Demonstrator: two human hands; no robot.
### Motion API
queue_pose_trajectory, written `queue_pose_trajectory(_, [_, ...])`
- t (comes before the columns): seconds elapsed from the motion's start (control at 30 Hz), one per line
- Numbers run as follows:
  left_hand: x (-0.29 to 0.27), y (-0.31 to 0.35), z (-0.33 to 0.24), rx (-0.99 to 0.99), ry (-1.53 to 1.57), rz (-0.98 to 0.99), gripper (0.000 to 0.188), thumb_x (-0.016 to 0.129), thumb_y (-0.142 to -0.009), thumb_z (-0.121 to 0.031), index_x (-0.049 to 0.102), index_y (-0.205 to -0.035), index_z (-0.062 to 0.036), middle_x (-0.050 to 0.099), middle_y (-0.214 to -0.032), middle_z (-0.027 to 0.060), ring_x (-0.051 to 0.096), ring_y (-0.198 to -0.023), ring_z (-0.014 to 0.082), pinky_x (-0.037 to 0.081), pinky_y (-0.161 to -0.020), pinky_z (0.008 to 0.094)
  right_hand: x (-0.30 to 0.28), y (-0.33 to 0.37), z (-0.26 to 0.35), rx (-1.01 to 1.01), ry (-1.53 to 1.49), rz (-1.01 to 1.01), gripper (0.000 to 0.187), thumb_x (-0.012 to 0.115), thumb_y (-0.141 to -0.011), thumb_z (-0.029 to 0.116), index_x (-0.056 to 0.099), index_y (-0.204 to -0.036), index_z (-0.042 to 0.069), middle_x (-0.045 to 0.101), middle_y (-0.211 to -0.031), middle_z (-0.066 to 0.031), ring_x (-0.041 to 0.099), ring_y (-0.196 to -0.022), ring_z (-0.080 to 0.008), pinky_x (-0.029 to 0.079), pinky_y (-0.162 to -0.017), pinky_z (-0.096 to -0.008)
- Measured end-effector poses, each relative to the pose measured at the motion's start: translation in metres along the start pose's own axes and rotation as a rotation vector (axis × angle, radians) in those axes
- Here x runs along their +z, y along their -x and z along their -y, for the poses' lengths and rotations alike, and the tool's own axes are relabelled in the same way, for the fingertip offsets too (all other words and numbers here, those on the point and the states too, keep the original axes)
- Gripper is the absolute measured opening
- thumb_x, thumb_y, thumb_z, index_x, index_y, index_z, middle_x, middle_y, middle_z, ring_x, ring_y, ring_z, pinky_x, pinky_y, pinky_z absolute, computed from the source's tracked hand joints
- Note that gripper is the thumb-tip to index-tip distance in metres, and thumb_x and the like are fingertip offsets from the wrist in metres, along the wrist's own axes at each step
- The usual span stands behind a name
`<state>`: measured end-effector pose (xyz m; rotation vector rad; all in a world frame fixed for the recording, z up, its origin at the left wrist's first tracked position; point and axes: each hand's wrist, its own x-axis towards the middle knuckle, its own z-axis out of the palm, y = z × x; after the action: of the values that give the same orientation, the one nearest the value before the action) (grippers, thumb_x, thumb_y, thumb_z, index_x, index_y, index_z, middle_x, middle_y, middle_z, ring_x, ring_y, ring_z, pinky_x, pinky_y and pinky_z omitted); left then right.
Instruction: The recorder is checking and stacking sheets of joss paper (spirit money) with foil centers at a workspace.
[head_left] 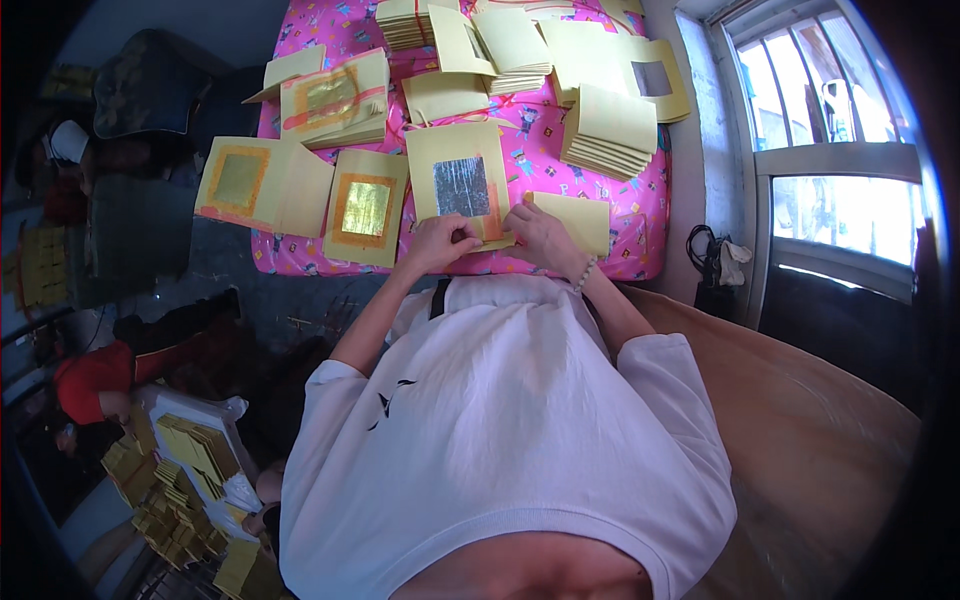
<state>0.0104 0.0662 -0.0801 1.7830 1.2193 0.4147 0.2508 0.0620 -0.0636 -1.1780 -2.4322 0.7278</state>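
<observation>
A yellow paper sheet with a silver foil square (422, 172) lies in front of me on a pink patterned cover (530, 150). At its lower edge my left hand (444, 243) is closed, thumb and curled fingers pinching the paper. My right hand (545, 238), with a bead bracelet on the wrist, is closed on the sheet's lower right corner. Partly under that hand is a plain yellow paper piece (585, 222). Left of the sheet lies paper with a gold foil square in an orange border (366, 208). My fingertips are partly hidden.
Stacks of folded yellow paper (610, 130) and a tied bundle (335, 100) cover the far part. More gold-square paper (238, 175) hangs near the left edge. A barred window (830, 90) is at right. A person in red (95, 385) sits lower left beside yellow paper piles (185, 500).
</observation>
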Motion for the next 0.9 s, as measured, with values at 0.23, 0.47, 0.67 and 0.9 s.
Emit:
queue_pose_trajectory(0.23, [-0.005,-0.011,0.016,-0.087,0.192,0.109,0.02,0.074,-0.079,-0.024,0.067,-0.079,-0.0055,0.067,-0.07,0.0023,0.063,-0.063,0.0105,0.049,-0.06,0.0269,-0.005,-0.008,-0.001,0.035,-0.016,0.1,0.026,0.068,-0.081,0.03,0.062,-0.091,0.007,0.059,-0.091,-0.0075,0.059,-0.088,-0.0272,0.049,-0.079,-0.037])
queue_pose_trajectory(0.47, [-0.013,-0.012,0.002,-0.107,0.139,0.182,0.027,0.076,-0.078,-0.022,0.059,-0.088,-0.0046,0.063,-0.078,0.001,0.062,-0.069,0.0115,0.049,-0.063,0.0274,-0.004,-0.013,-0.006,0.099,-0.059,0.119,0.021,0.063,-0.086,0.028,0.063,-0.086,0.007,0.059,-0.087,-0.0093,0.06,-0.085,-0.0286,0.049,-0.075,-0.0393])
queue_pose_trajectory(0.67, [0.005,0.0,-0.003,0.201,-0.3,0.004,0.049,0.083,-0.067,-0.023,0.049,-0.099,-0.0068,0.053,-0.096,0.0086,0.059,-0.088,0.0276,0.048,-0.075,0.0395,-0.003,-0.016,-0.008,0.097,-0.086,0.102,0.021,0.066,-0.085,0.026,0.063,-0.084,0.005,0.059,-0.085,-0.0105,0.06,-0.081,-0.0301,0.049,-0.072,-0.0405])
queue_pose_trajectory(0.9, [-0.01,-0.007,0.002,0.033,0.062,0.125,0.045,0.084,-0.064,-0.021,0.053,-0.091,-0.006,0.054,-0.086,0.0063,0.059,-0.077,0.0218,0.049,-0.069,0.0333,-0.004,-0.013,-0.012,0.094,-0.092,0.134,0.021,0.067,-0.084,0.027,0.066,-0.09,0.007,0.06,-0.088,-0.0095,0.061,-0.083,-0.0289,0.049,-0.075,-0.0391])
